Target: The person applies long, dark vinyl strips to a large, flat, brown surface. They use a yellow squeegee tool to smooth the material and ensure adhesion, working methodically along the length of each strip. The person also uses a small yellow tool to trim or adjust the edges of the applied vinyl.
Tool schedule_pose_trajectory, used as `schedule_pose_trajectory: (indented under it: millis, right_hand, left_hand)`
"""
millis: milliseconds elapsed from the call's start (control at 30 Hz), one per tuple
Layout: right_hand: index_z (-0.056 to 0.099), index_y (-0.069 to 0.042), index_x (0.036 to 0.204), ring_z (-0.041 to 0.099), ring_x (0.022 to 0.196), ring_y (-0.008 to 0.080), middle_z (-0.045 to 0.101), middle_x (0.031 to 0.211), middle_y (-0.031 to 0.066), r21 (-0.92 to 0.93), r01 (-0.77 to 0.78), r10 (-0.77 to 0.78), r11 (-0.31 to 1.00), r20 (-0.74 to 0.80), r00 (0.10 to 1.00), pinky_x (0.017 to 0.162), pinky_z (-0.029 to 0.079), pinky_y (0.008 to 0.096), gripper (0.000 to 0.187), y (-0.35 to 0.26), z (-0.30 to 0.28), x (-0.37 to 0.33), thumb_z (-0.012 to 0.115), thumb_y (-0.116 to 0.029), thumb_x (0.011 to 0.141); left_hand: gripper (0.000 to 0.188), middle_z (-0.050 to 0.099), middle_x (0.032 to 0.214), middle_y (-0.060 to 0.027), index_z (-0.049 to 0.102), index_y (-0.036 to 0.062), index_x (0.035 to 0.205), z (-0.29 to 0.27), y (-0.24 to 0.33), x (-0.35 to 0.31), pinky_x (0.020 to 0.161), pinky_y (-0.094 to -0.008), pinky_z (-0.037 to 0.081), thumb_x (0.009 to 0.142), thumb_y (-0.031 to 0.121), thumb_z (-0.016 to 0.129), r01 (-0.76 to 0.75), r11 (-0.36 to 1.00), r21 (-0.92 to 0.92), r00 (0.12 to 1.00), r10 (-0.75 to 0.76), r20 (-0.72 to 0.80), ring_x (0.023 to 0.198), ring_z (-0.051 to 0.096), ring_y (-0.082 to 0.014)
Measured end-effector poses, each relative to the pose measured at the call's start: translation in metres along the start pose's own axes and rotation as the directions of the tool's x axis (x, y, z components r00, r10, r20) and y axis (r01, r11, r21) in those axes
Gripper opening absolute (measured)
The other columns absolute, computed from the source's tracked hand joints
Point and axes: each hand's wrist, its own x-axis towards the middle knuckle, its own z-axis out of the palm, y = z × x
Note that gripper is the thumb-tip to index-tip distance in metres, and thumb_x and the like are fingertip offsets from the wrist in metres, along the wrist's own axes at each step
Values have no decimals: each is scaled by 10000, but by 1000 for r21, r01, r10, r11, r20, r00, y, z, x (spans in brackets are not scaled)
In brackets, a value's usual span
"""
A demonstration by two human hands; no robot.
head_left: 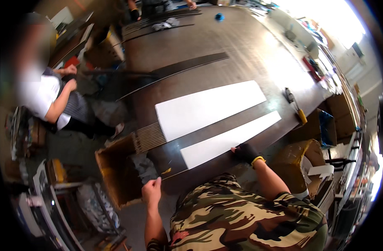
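Note:
A narrow white panel (229, 141) lies slantwise near the front of the dark table (191, 79). My right hand (246, 154), in a black fingerless glove with a yellow cuff, is closed at its front edge, thumb tip against the panel. Past the panel's left end runs a thin pale strip (174, 175). My bare left hand (152, 191) is closed in a pinch at the strip's left end, beside the table corner. Behind the narrow panel rests a wider white panel (210, 108), its left end next to a row of thin light-brown strips (149, 137).
An opened cardboard box (112, 175) stands at the table's left corner. A yellow-handled tool (301, 113) lies by the right edge. Dark strips (191, 65) lie farther back. Another person (53, 96) stands at left; someone else's hands show at the far end. More cardboard boxes (296, 161) stand at right.

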Motion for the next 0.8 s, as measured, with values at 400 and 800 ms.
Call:
schedule_pose_trajectory:
  millis: [400, 800]
  right_hand:
    - [655, -137, 831, 657, 790, 357, 676, 802, 105, -336, 694, -654, 637, 242, 717, 681, 504, 465, 161, -144, 97, -3, 675, -290, 786]
    - [693, -140, 813, 673, 809, 349, 701, 814, 114, -277, 699, -603, 659, 360, 711, 703, 521, 454, 187, -148, 109, 22, 712, -323, 784]
  left_hand:
    - [113, 623, 885, -92, 687, 51, 873, 33, 56, -4, 744, -423, 525, 768, 41, 727, -619, 779, 103, 785, 614, 77, 888, 622, -316]
    - [33, 602, 852, -86, 657, 54, 798, 40, 48, 2, 706, -439, 518, 814, 73, 635, -598, 801, 2, 801, 598, 8, 864, 603, -312]
